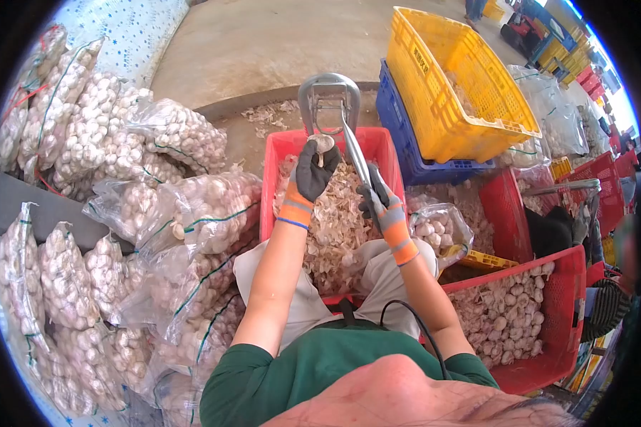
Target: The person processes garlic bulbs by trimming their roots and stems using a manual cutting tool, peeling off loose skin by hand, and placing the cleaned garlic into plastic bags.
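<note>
concrete floor, scattered garlic skins on it beyond the far left corner of the red crate, which sits before the seated person and holds a heap of loose peelings. metal frame stands at the crate's far end. left hand, gloved: fingers closed round one garlic bulb, held up over the far part of the crate; contact between bulb and frame cannot be told. right hand, gloved: fingers wrapped round the lower end of a metal lever, over the crate's right side. left of crate: many filled garlic bags. right of crate: yellow crate stacked on blue crate; on the near right, second red crate with more bulbs
</note>
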Motion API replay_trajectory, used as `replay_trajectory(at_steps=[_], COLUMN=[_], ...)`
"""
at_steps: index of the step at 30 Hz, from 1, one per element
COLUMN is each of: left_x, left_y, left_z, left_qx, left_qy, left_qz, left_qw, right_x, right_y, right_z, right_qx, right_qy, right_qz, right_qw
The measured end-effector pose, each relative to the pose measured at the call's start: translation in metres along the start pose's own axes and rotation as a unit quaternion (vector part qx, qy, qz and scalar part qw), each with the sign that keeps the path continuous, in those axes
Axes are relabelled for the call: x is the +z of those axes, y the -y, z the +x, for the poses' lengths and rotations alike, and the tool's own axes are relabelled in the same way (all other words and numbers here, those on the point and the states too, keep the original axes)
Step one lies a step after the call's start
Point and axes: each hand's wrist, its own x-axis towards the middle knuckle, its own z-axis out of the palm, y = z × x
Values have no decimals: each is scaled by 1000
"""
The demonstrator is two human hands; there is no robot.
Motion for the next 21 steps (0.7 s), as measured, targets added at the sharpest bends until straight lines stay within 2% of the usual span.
replay_trajectory(at_steps=[3,9,11,17,20,21], left_x=[7,8,7,-1,3,5], left_y=[-8,-4,-3,-3,-4,-4], left_z=[-7,0,1,4,3,1], left_qx=[3,-5,-5,-12,-6,2], left_qy=[-36,-13,-20,-1,34,35], left_qz=[37,9,7,11,-5,-5], left_qw=[999,1000,1000,1000,999,999], right_x=[14,14,11,1,-1,-1], right_y=[28,50,41,-38,-44,-39], right_z=[-15,-18,-14,15,19,18], right_qx=[3,-18,-11,-139,-143,-93], right_qy=[-7,-29,-25,-47,-63,-50], right_qz=[-11,-142,-171,-213,-188,-169], right_qw=[1000,989,985,966,970,980])
